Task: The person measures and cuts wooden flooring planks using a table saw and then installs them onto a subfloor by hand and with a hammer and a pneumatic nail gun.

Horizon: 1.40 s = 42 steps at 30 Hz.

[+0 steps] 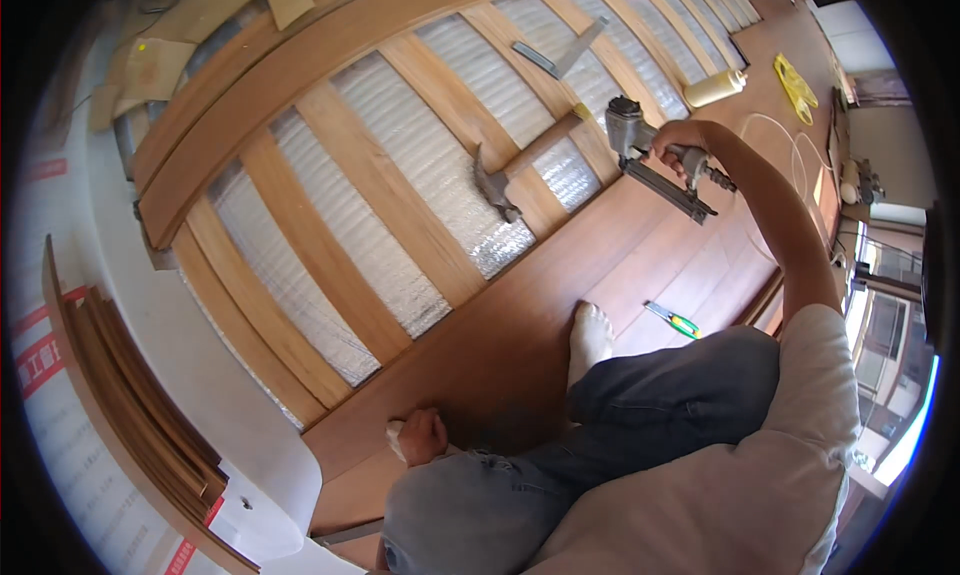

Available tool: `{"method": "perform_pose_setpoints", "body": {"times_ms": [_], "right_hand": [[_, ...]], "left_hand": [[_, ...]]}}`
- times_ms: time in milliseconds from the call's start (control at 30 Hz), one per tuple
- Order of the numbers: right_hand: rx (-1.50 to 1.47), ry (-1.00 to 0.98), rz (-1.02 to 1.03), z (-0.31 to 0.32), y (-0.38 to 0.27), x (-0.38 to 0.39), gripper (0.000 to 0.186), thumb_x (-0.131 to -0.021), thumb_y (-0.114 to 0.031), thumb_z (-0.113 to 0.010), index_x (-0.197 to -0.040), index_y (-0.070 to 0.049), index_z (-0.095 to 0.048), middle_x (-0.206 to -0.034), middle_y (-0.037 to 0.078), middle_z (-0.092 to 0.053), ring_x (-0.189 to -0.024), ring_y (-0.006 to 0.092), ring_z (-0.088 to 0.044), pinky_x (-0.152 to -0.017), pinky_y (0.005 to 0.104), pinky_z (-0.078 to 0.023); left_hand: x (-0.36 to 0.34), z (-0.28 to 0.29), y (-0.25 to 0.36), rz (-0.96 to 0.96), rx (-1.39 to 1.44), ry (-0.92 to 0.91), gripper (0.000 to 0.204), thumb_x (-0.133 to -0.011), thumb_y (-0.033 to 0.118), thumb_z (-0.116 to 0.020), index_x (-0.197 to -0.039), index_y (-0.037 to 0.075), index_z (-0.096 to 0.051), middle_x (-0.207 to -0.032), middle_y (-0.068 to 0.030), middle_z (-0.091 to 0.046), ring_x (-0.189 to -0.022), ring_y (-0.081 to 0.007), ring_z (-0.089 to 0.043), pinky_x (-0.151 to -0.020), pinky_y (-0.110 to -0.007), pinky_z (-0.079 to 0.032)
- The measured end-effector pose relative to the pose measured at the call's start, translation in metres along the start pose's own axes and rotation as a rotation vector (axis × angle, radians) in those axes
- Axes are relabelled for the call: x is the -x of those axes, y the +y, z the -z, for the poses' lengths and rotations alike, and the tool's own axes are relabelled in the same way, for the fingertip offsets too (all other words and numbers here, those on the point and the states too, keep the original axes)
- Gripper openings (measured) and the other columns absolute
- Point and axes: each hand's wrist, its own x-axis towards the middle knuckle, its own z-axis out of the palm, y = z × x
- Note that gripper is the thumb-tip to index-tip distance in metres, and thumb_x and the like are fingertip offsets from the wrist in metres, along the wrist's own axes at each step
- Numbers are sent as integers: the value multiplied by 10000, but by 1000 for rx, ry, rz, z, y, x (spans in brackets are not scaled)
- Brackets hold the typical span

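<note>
A grey pneumatic nail gun with a long angled magazine is in my right hand, held above the laid wooden floor at arm's length. My left hand is down by my left knee, fingers curled, close to a pale sock; what it may hold is hidden. A claw hammer with a wooden handle lies across the joists, left of the nail gun. Close to my other socked foot, a green and yellow utility knife rests on the boards.
Wooden joists run over silvery foil underlay, with a loose long plank across them. A try square, a cream bottle and a yellow bag lie farther off. Stacked planks lean at left. A thin hose trails at right.
</note>
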Motion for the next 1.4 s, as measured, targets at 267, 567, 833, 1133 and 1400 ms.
{"method": "perform_pose_setpoints", "body": {"times_ms": [267, 567, 833, 1133, 1400], "right_hand": [[9, 132, -21, 65, 20, 0, 400, -845, -207, -610, -1188, -4, -629, -584, -21, -485, -478, 126, -508, -507, 337, -508], [44, 172, -79, 96, 14, -14, 312, -846, -195, -589, -1105, -26, -628, -584, -13, -482, -478, 124, -502, -517, 333, -501], [123, 180, -136, 105, 7, -12, 332, -837, -212, -592, -1143, -88, -626, -585, -17, -466, -493, 138, -521, -548, 382, -525], [30, 303, -121, 103, 30, -15, 231, -866, -203, -612, -1013, -25, -603, -579, 34, -524, -498, 162, -562, -521, 367, -530], [-117, 766, 689, 20, 104, -25, 654, -952, -229, -674, -1470, 10, -353, -755, 53, -591, -581, 143, -593, -542, 311, -511]], "left_hand": [[2, -3, 2, -36, -101, -2, 163, -907, 73, -599, -1049, 47, -672, -970, -167, -665, -867, -350, -648, -759, -435, -525], [1, 6, 7, 65, -125, -18, 168, -828, 16, -618, -987, 39, -669, -909, -180, -643, -835, -393, -629, -749, -449, -503], [5, 0, 3, 74, -167, -6, 153, -842, 30, -627, -988, 52, -670, -902, -175, -634, -821, -392, -622, -736, -455, -495], [10, -3, -5, 51, -168, -14, 149, -850, 32, -630, -997, 39, -655, -882, -187, -610, -802, -404, -604, -704, -467, -487], [30, -17, -18, -74, -339, -25, 234, -965, 248, -560, -1033, 71, -697, -896, -114, -659, -761, -268, -628, -742, -448, -515]]}}
